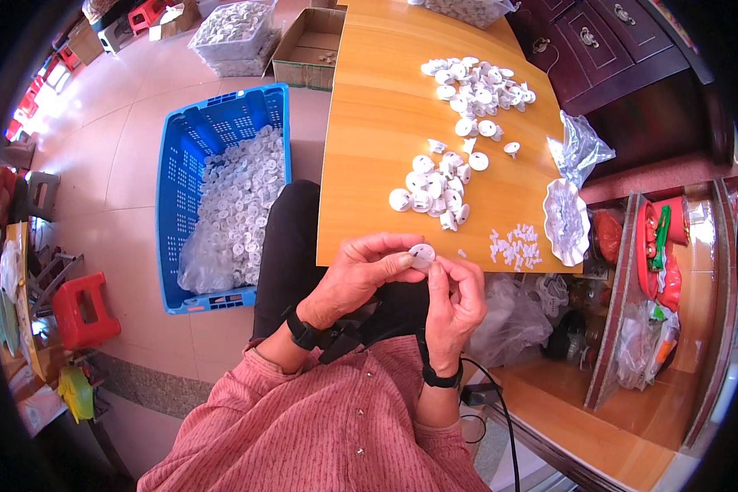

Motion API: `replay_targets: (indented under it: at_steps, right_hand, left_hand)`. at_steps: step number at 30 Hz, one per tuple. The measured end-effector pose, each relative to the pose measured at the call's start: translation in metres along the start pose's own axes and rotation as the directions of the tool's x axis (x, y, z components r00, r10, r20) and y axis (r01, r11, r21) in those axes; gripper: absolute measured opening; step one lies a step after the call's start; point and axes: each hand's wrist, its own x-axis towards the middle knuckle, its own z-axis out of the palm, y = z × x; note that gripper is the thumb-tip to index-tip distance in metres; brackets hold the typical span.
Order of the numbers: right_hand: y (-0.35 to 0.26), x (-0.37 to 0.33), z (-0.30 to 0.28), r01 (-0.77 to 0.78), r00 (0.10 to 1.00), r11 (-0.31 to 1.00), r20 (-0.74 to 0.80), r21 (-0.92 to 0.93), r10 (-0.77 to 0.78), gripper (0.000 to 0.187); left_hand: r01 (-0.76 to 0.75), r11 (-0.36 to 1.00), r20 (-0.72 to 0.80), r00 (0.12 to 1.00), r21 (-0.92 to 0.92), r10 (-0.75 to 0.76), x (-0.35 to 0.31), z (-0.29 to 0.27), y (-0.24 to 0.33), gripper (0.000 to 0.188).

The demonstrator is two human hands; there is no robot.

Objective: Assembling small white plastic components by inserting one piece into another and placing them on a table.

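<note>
Tiled floor, pale and glossy, with an orange-brown wooden table running away from the person's lap; that's the setup here.

The thing in play is a small white plastic disc, round and flat, held right at the near edge of the table; the left hand has it pinched between thumb and forefinger, while the right hand comes in from the other side with its fingertips bunched against the disc's rim; probably held up close like that so both thumbs can work on it, though I can't tell whether a smaller piece is in the right fingers.

Just beyond the hands there's a scatter of tiny white clips on the table; further out, a cluster of the same white discs, some with a stubby stem, and past that a bigger pile; all within easy reach, which I'd guess is the point.

Beyond the right hand sits a crinkly clear plastic bag and a white scalloped dish; off to the left of the left hand, on the floor, a blue perforated plastic crate is lined with plastic and heaped with more white parts.
</note>
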Motion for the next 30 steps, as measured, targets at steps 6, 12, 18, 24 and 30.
replay_targets:
  at_steps: [6,12,18,24,30]
  right_hand:
    - [-0.010,0.000,-0.002,0.093,0.996,0.992,0.023,-0.087,-0.092,0.009]
    - [-0.015,-0.001,0.000,0.111,0.994,0.987,0.032,-0.116,-0.108,0.009]
    - [-0.013,-0.002,0.004,0.108,0.994,0.989,0.021,-0.099,-0.107,0.009]
    - [-0.017,-0.001,0.003,0.160,0.987,0.970,0.046,-0.180,-0.155,0.009]
    - [-0.016,-0.003,0.005,0.184,0.983,0.963,0.050,-0.195,-0.177,0.010]
  left_hand:
    - [-0.013,1.000,0.009,1.000,-0.001,0.013,0.000,0.000,0.000,0.030]
    - [-0.026,0.998,0.029,0.999,-0.058,0.028,0.000,-0.001,-0.002,0.029]
    - [-0.059,0.998,0.022,0.998,-0.021,0.059,0.000,0.000,-0.003,0.027]
    - [-0.092,0.996,0.031,0.995,-0.003,0.092,0.000,-0.001,-0.004,0.026]
    - [-0.083,0.997,0.008,0.997,-0.001,0.083,0.000,0.000,-0.004,0.027]
